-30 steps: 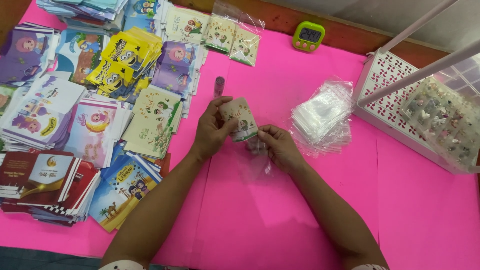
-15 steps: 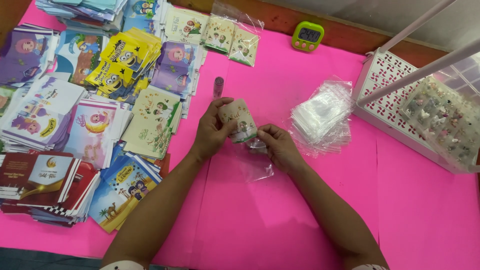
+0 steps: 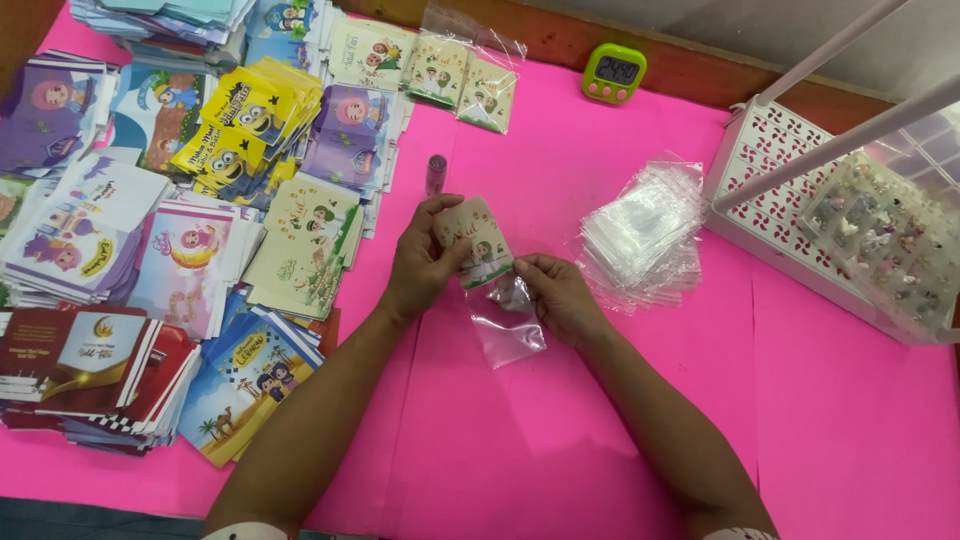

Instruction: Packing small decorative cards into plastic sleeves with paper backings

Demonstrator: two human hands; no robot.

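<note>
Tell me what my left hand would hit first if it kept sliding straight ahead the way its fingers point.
Probably the small pink tube lying on the pink table just beyond the left hand, which holds a small cream envelope. Depth is hard to judge; it might pass beside it toward the bagged envelopes.

Glossy clear plastic sleeve (image 3: 505,330), printed paper envelope (image 3: 475,240), matt pink table cover (image 3: 600,420)

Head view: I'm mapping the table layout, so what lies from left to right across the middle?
Stacks of colourful envelopes → left hand → right hand → pile of clear bags → white basket.
</note>
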